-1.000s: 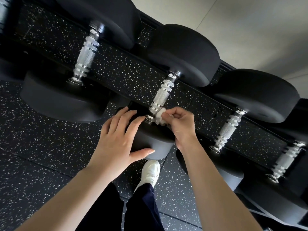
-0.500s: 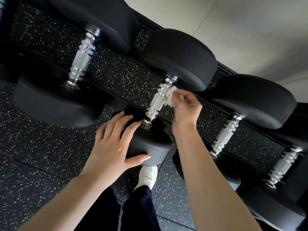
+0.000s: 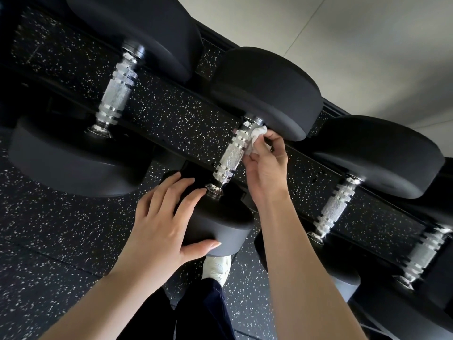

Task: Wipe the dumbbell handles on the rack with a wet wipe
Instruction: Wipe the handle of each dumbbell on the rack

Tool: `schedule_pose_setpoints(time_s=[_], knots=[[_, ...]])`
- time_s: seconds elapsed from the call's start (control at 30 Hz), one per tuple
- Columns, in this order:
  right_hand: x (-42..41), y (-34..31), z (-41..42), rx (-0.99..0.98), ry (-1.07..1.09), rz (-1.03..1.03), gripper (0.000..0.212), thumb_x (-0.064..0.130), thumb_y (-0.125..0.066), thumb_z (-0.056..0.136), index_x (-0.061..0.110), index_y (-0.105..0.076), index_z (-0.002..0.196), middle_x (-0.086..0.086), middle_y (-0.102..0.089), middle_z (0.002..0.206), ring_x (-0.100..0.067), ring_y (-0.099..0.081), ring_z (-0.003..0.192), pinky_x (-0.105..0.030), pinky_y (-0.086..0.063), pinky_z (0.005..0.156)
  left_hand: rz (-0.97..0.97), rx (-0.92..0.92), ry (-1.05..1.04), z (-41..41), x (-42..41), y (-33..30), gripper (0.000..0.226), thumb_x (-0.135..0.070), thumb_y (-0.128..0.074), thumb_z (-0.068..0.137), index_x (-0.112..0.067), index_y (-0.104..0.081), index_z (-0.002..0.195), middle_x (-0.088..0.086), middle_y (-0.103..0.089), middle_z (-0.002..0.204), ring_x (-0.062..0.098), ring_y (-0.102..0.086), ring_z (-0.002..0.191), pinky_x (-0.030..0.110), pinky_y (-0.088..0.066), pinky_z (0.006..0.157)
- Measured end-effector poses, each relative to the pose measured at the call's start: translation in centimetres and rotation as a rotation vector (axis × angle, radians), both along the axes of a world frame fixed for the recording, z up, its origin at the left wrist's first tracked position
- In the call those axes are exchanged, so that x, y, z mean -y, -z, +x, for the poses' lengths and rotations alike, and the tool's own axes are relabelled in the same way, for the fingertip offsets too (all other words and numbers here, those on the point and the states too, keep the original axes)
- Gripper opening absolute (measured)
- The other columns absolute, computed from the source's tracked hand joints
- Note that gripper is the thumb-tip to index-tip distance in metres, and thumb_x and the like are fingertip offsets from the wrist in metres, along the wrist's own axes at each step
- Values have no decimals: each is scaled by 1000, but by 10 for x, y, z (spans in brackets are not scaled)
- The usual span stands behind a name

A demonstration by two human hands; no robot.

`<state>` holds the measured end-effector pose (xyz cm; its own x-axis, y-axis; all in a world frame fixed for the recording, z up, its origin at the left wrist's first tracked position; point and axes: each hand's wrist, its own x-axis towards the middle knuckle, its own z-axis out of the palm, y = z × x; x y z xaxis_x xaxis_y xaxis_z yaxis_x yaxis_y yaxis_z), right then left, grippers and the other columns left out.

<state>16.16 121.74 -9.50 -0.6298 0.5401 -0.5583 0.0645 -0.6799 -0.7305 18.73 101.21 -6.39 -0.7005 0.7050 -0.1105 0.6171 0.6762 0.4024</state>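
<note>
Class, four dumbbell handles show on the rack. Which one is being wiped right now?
The second handle from the left: the right hand presses the white wipe against its upper end, and the left hand rests on its near weight head. The others are untouched.

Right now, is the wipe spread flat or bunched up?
Bunched: the wet wipe is a crumpled wad pinched by the right hand against the handle.

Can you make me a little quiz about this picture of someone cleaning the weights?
1. True or false: the wet wipe is at the far end of the handle.
2. Which hand rests on the near black head?
3. How many shiny handles can you see?

Key:
1. True; the right hand pinches it there.
2. The left hand, fingers spread.
3. Four.
</note>
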Motion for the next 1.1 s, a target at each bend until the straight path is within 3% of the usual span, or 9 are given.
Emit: schedule_pose_setpoints(time_s=[0.23, 0.37, 0.47, 0.67, 0.73, 0.83, 0.9, 0.97, 1.1], knots=[[-14, 13, 6, -134, -162, -35, 25, -13, -41, 92, 11, -46, 89, 4, -60, 57, -3, -55, 54, -19, -51, 68, 30, -1, -6, 1, 0, 3, 72, -64, -48, 76, -15, -44, 129, 9, -49, 135, 29, -40, 133, 46, -32, 100], [-16, 18, 6, -198, -233, -84, 26, -17, -42, 88, 9, -44, 90, -14, -71, 83, -31, -66, 95, -30, -55, 80, 33, 7, -9, 2, 0, 3, 71, -64, -46, 77, -16, -43, 130, 9, -48, 136, 30, -39, 133, 46, -32, 100], [-13, 21, 10, -158, -313, -87, 28, -18, -39, 87, 9, -42, 92, -21, -68, 100, -39, -63, 103, -42, -51, 93, 39, 9, -16, 2, 0, 2, 71, -64, -46, 77, -17, -42, 130, 9, -48, 136, 29, -38, 134, 45, -32, 99], [-1, 26, 22, -52, -444, -70, 37, -23, -33, 84, 9, -42, 99, -27, -63, 109, -42, -61, 102, -49, -44, 97, 36, -2, -13, 2, 0, 3, 72, -65, -46, 77, -16, -43, 130, 9, -48, 136, 29, -38, 134, 46, -32, 99], [3, 27, 27, 48, -510, 5, 38, -24, -38, 81, 6, -45, 102, -33, -55, 111, -40, -57, 100, -46, -46, 90, 32, 0, -13, 2, 0, 3, 72, -65, -45, 78, -16, -43, 130, 9, -48, 135, 29, -38, 133, 46, -32, 99], [6, 27, 36, 144, -620, 120, 40, -24, -42, 80, 5, -46, 106, -23, -55, 91, -29, -56, 75, -31, -49, 69, 23, 2, -10, 2, 0, 2, 73, -66, -44, 78, -15, -43, 130, 10, -48, 135, 30, -38, 133, 47, -32, 99], [6, 24, 39, 159, -656, 152, 36, -25, -42, 80, 5, -44, 100, -14, -53, 74, -19, -54, 61, -27, -49, 64, 11, 2, -8, 2, 0, 2, 73, -66, -44, 78, -15, -44, 130, 10, -48, 135, 30, -39, 133, 48, -32, 99], [5, 18, 41, 187, -716, 212, 33, -26, -41, 81, 6, -42, 90, -10, -52, 64, -17, -54, 58, -25, -49, 65, 3, 4, -7, 2, 0, 2, 74, -67, -44, 79, -14, -45, 131, 10, -48, 135, 30, -39, 133, 49, -33, 99], [6, 8, 46, 246, -787, 272, 32, -24, -47, 81, 7, -45, 84, -9, -61, 70, -8, -63, 62, -18, -50, 66, 1, -7, -8, 2, 0, 2, 74, -67, -43, 80, -13, -48, 130, 10, -49, 135, 31, -41, 132, 47, -32, 99]])
